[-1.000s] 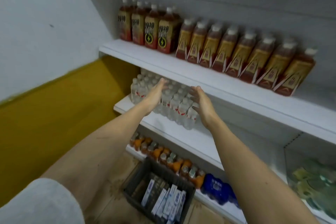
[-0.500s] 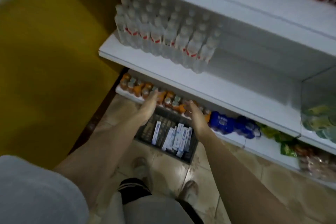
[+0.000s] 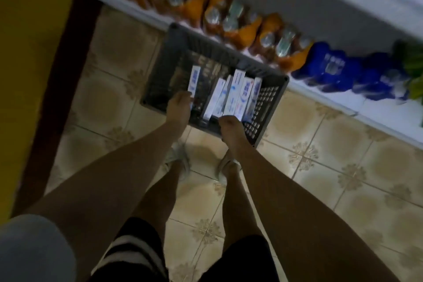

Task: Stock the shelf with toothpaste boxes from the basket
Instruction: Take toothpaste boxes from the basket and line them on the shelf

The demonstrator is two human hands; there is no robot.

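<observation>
Tiled floor (image 3: 119,57): basket (image 3: 267,107) of toothpaste boxes (image 3: 235,94); hands apart, left hand (image 3: 178,107), right hand (image 3: 229,128) touching boxes; grip unclear.

This is a small shop, seen along the foot of a stocked aisle. A low white shelf (image 3: 146,15) close to the floor carries goods in rows of the same kind: orange bottles (image 3: 246,30) side by side, then blue packs (image 3: 329,68), then something green (image 3: 412,68) at the right edge. A dark plastic basket (image 3: 265,103) of toothpaste boxes (image 3: 235,91) stands on the patterned tile floor (image 3: 343,167) just beside that shelf. A yellow wall (image 3: 29,30) closes the left side.
</observation>
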